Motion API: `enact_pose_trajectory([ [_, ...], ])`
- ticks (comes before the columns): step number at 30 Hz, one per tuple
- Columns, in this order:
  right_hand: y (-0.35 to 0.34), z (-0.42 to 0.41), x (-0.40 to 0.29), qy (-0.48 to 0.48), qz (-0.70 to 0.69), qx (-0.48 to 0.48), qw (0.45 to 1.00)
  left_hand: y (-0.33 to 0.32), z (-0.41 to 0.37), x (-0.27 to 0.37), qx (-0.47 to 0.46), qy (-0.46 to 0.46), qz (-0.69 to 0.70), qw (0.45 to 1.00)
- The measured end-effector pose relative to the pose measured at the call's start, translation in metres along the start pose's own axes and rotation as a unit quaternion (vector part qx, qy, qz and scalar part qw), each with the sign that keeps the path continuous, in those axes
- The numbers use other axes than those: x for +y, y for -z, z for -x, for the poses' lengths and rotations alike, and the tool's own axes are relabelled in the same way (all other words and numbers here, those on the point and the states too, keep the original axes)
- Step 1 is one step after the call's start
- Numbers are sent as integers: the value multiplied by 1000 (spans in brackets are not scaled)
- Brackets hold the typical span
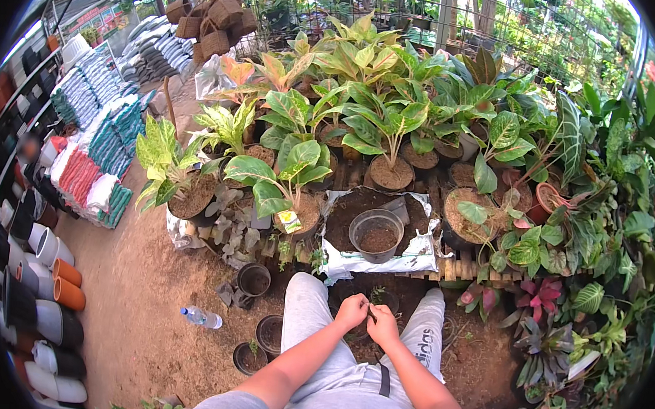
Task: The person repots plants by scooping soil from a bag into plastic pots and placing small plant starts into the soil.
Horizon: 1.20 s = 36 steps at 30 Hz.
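Note:
My left hand [352,310] and my right hand [383,324] meet between my knees, fingertips close together. A small dark object [372,317], too small to identify, sticks out from the fingers of my right hand. Whether my left fingers also pinch it is hard to see. Just beyond my hands, a black plastic pot [376,234] with some brown soil in it stands on an opened white sack [415,260] that carries dark potting soil [341,217]. A grey scoop-like tool [397,208] lies in that soil behind the pot.
The slatted wooden bench [471,270] bears several potted aglaonemas [391,172]. Black pots [254,280] and a water bottle [201,317] are on the ground at left. Stacked planters [48,322] line the far left; foliage [545,345] crowds the right.

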State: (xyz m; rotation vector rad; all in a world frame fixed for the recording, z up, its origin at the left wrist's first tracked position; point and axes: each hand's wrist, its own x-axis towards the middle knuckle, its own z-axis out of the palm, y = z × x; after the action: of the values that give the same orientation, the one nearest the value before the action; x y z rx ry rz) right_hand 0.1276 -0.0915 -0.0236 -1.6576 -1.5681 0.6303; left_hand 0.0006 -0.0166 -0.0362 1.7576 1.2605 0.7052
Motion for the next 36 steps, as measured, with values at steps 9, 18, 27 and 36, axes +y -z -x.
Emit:
enact_pose_trajectory([
  [9,-18,8,32,-51,-142,-41,988,1,0,-2,-24,46,26,998],
  [18,-10,9,14,-67,-142,-31,987,0,-1,-11,-57,91,56,993],
  [27,-6,5,28,-112,-92,16,989,0,-2,-5,-116,113,114,980],
  [36,-20,7,50,-195,-220,-16,956,0,0,-2,-117,89,67,987],
])
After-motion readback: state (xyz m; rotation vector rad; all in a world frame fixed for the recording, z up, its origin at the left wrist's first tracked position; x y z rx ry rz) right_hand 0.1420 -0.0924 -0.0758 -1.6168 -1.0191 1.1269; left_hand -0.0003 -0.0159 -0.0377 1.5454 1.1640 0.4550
